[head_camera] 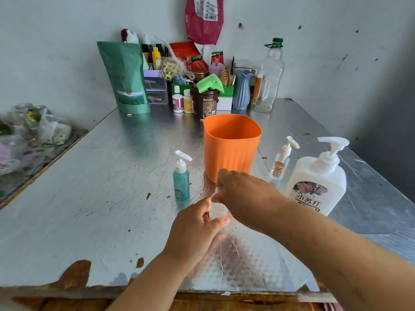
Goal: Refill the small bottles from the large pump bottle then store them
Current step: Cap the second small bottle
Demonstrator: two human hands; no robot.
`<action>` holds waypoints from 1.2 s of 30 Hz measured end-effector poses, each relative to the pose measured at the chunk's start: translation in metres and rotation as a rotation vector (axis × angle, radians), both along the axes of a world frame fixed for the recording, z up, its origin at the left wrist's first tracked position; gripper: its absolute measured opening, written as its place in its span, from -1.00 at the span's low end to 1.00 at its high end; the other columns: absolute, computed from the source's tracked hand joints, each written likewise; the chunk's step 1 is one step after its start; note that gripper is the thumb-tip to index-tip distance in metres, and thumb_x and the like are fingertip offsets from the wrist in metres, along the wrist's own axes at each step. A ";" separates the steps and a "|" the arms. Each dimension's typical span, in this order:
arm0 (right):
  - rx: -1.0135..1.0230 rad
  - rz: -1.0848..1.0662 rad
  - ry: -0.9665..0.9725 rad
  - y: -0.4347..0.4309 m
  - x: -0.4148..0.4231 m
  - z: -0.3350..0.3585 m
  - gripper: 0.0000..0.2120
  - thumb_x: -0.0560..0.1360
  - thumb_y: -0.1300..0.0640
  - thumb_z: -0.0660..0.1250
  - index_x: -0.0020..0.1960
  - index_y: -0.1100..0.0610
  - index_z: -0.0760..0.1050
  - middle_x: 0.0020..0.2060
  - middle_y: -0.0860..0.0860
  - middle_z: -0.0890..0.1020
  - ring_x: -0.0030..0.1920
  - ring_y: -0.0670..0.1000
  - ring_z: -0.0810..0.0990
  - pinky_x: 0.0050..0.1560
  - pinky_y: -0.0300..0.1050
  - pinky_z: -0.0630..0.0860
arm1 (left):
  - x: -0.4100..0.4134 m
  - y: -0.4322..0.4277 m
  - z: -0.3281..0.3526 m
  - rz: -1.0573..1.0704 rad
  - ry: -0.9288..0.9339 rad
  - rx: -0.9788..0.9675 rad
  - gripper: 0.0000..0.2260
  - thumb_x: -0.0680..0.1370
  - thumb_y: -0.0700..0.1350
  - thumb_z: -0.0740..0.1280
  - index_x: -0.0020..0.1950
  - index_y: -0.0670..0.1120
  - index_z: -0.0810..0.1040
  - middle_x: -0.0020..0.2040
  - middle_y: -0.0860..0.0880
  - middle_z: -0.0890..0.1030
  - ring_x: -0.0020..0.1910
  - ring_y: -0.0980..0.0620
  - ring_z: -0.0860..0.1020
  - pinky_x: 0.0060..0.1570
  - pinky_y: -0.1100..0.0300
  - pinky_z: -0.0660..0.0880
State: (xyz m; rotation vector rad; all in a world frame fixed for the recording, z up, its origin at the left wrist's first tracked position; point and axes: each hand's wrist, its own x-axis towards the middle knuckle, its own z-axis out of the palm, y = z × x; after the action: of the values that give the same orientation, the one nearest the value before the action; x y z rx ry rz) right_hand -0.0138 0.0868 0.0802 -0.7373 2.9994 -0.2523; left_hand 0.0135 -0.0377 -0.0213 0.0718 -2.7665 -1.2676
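The small clear bottle stands on the table right in front of me, between my two hands. My left hand grips its body, thumb across the front. My right hand is curled over its top from above, so the top itself is hidden from me.

Just behind my right hand stands the orange cup, upright and open. To its left is the small teal bottle, with a white pump and a pale sticker too small to read. To the cup's right is a small see-through bottle with a white pump and an orange cartoon figure printed on it. Beside that stands the large pump bottle, white, with a purple flower picture and the writing "小苏打" on its label.

At the far edge, against the wall, stand a green pouch showing a field picture, a red packet marked "精选", a brown tub under a green cloth, a blue vase and a tall clear bottle with a green cap.
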 end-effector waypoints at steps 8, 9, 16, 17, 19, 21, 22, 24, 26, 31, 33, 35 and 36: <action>-0.136 -0.067 -0.101 0.000 -0.003 -0.003 -0.74 0.58 -0.11 0.17 0.15 0.03 0.35 0.07 -0.05 0.55 -0.10 -0.05 0.42 -0.16 -0.20 0.28 | -0.001 0.002 -0.002 0.002 0.002 -0.038 -0.61 0.52 0.21 0.34 0.30 0.11 0.47 0.09 0.19 0.61 0.05 0.23 0.55 -0.06 0.57 0.28; -0.169 -0.068 -0.095 -0.001 -0.001 -0.002 -0.73 0.57 -0.12 0.18 0.16 0.03 0.36 0.08 -0.05 0.55 -0.10 -0.05 0.41 -0.16 -0.21 0.29 | 0.002 0.002 0.001 0.006 0.007 -0.045 -0.60 0.52 0.21 0.34 0.31 0.12 0.45 0.11 0.18 0.61 0.09 0.22 0.55 -0.03 0.52 0.31; -0.426 -0.210 -0.064 0.018 0.007 -0.035 -0.57 0.55 -0.20 0.11 0.35 -0.02 0.28 0.15 -0.05 0.51 0.11 -0.01 0.52 0.12 -0.06 0.47 | 0.001 -0.008 -0.003 0.035 0.005 0.173 -0.71 0.49 0.14 0.41 0.15 0.12 0.48 0.07 0.22 0.63 0.06 0.21 0.60 0.06 0.30 0.51; -0.440 -0.230 -0.070 0.023 0.006 -0.040 -0.59 0.56 -0.19 0.11 0.33 -0.02 0.31 0.09 -0.06 0.50 0.04 -0.02 0.53 0.10 -0.05 0.48 | 0.002 -0.012 -0.002 0.066 0.013 0.198 -0.71 0.47 0.12 0.44 0.14 0.12 0.49 0.03 0.21 0.63 0.03 0.21 0.61 0.03 0.25 0.53; -0.420 -0.261 -0.093 0.032 0.004 -0.048 -0.64 0.56 -0.15 0.13 0.29 -0.02 0.34 0.01 -0.08 0.48 -0.06 -0.05 0.52 0.08 -0.06 0.50 | 0.004 -0.023 0.003 0.166 0.048 0.204 -0.73 0.45 0.08 0.47 0.09 0.10 0.51 -0.06 0.20 0.63 -0.07 0.23 0.60 -0.08 0.24 0.54; -0.386 -0.282 -0.105 0.037 0.001 -0.057 -0.67 0.56 -0.11 0.15 0.28 -0.03 0.34 0.03 -0.07 0.49 -0.08 -0.06 0.53 0.08 -0.04 0.51 | 0.005 -0.036 0.008 0.269 0.110 0.189 -0.80 0.46 0.01 0.48 0.02 0.06 0.55 -0.14 0.15 0.64 -0.15 0.20 0.60 -0.19 0.23 0.52; -0.378 -0.294 -0.109 0.039 -0.001 -0.061 -0.68 0.56 -0.10 0.16 0.27 -0.04 0.34 0.06 -0.06 0.50 -0.06 -0.05 0.54 0.08 -0.04 0.51 | 0.006 -0.043 0.011 0.320 0.133 0.178 -0.83 0.46 0.00 0.47 -0.02 0.05 0.55 -0.17 0.13 0.63 -0.17 0.17 0.59 -0.23 0.21 0.49; -0.378 -0.306 -0.120 0.041 -0.003 -0.069 -0.70 0.56 -0.08 0.17 0.26 -0.03 0.36 0.07 -0.07 0.51 -0.06 -0.06 0.54 0.04 -0.11 0.49 | 0.004 -0.055 0.013 0.405 0.135 0.156 -0.85 0.48 0.00 0.46 -0.04 0.03 0.53 -0.19 0.10 0.61 -0.16 0.08 0.58 -0.22 0.14 0.47; -0.374 -0.310 -0.124 0.043 -0.005 -0.077 -0.72 0.56 -0.06 0.18 0.25 -0.02 0.39 0.01 -0.09 0.52 -0.09 -0.07 0.52 -0.05 -0.19 0.44 | 0.000 -0.062 0.011 0.464 0.108 0.146 -0.84 0.49 0.00 0.44 -0.04 0.01 0.51 -0.18 0.10 0.58 -0.13 0.00 0.57 -0.17 0.09 0.46; -0.355 -0.323 -0.038 0.045 -0.007 -0.089 -0.79 0.56 -0.04 0.19 0.17 -0.07 0.45 -0.12 -0.16 0.50 -0.16 -0.11 0.50 -0.16 -0.23 0.37 | -0.008 -0.066 0.006 0.485 0.074 0.123 -0.81 0.51 -0.05 0.43 0.07 0.00 0.51 -0.11 0.04 0.59 -0.05 -0.07 0.58 -0.10 0.10 0.45; -0.356 -0.323 -0.017 0.046 -0.007 -0.092 -0.81 0.56 -0.04 0.19 0.15 -0.09 0.45 -0.13 -0.17 0.51 -0.17 -0.12 0.49 -0.20 -0.24 0.36 | -0.010 -0.065 0.004 0.476 0.088 0.127 -0.68 0.49 -0.06 0.46 0.20 -0.02 0.50 -0.04 0.04 0.59 0.01 -0.08 0.58 -0.04 0.10 0.47; -0.362 -0.320 0.008 0.047 -0.008 -0.093 -0.81 0.56 -0.03 0.19 0.15 -0.10 0.46 -0.14 -0.18 0.52 -0.18 -0.13 0.49 -0.24 -0.25 0.36 | -0.011 -0.063 0.002 0.483 0.097 0.148 -0.52 0.45 -0.06 0.49 0.33 -0.04 0.45 0.10 0.00 0.58 0.11 -0.08 0.56 0.05 0.09 0.47; -0.364 -0.317 0.018 0.048 -0.008 -0.094 -0.82 0.56 -0.03 0.19 0.14 -0.10 0.46 -0.14 -0.18 0.51 -0.19 -0.13 0.48 -0.28 -0.28 0.34 | -0.010 -0.061 0.002 0.497 0.111 0.156 -0.46 0.44 -0.06 0.50 0.38 -0.06 0.41 0.19 -0.03 0.55 0.17 -0.08 0.53 0.10 0.07 0.47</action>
State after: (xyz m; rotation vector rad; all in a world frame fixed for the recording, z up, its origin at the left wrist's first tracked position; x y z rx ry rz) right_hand -0.0220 0.1345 -0.0142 -0.2700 3.1102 -0.8237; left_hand 0.0030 -0.0988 -0.0197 0.6349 -2.3383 -1.2897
